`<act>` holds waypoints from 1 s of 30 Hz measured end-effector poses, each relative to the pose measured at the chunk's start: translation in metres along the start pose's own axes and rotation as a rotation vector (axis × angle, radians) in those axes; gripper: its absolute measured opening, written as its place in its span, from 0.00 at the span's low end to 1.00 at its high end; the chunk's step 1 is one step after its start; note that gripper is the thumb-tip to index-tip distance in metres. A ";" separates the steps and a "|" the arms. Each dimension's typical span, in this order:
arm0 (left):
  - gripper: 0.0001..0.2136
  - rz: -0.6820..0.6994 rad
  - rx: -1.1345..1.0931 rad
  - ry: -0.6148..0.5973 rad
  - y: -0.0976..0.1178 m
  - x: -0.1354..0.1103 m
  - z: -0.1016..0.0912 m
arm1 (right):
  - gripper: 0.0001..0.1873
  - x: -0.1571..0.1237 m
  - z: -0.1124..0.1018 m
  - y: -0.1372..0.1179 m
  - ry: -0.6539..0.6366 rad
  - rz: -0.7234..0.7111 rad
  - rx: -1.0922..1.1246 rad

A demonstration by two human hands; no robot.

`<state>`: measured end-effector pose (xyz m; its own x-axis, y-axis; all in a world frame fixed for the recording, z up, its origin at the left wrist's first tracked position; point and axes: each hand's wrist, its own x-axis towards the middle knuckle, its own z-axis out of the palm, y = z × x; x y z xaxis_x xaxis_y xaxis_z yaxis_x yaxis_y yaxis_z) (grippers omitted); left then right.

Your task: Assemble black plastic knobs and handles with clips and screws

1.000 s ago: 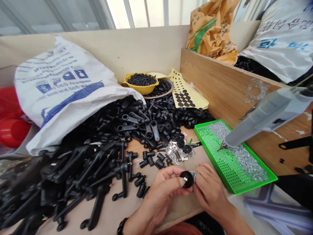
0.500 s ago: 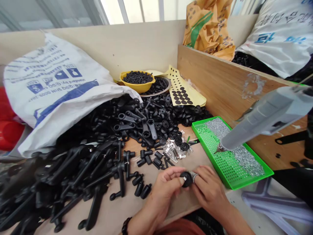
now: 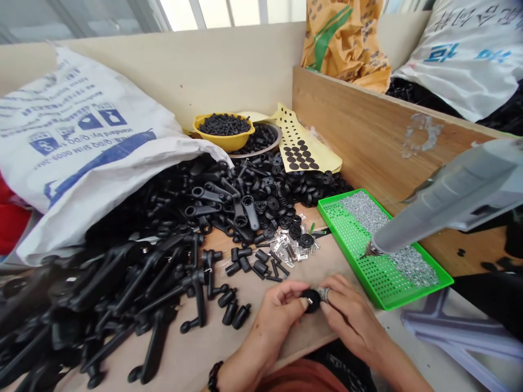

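Note:
Near the table's front edge, my left hand pinches a small round black plastic part between thumb and fingers. A bit of shiny metal shows on the part's face beside my left thumb. My right hand, with a ring on one finger, closes on the same part from the other side. Its fingertips are partly hidden. Just beyond my hands lie silver metal clips, black round discs and short black spiral pieces. Short black cylinders stand and lie to the left.
Black plastic arms are heaped across the left, by a white sack. A grey electric screwdriver hangs over a green tray of small screws. Behind are a yellow bowl and a sticker sheet.
The view has shifted slightly, so the surroundings sit a little higher and further left. Both hands stay on the round black part, which is tilted slightly differently.

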<state>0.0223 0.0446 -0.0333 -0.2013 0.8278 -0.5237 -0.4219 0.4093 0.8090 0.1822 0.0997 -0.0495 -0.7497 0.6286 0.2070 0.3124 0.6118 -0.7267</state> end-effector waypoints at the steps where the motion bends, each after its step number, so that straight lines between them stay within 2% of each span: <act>1: 0.12 -0.002 0.001 -0.001 0.000 0.000 0.000 | 0.11 0.000 0.000 0.000 -0.002 0.013 0.013; 6: 0.13 0.007 0.014 -0.020 0.000 -0.001 0.001 | 0.10 0.003 0.007 -0.001 0.037 0.070 -0.038; 13: 0.13 0.013 -0.017 0.001 -0.009 0.002 0.002 | 0.13 0.006 0.009 0.000 0.009 0.112 -0.041; 24: 0.14 -0.039 -0.070 -0.015 -0.003 0.003 0.001 | 0.11 0.004 0.017 0.000 0.076 0.089 -0.158; 30: 0.11 0.013 -0.051 -0.037 -0.006 0.005 0.001 | 0.12 0.005 0.014 -0.002 0.063 0.078 -0.125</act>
<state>0.0246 0.0461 -0.0407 -0.1752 0.8468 -0.5023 -0.4638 0.3790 0.8008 0.1699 0.0948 -0.0568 -0.6836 0.7030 0.1962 0.4418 0.6125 -0.6555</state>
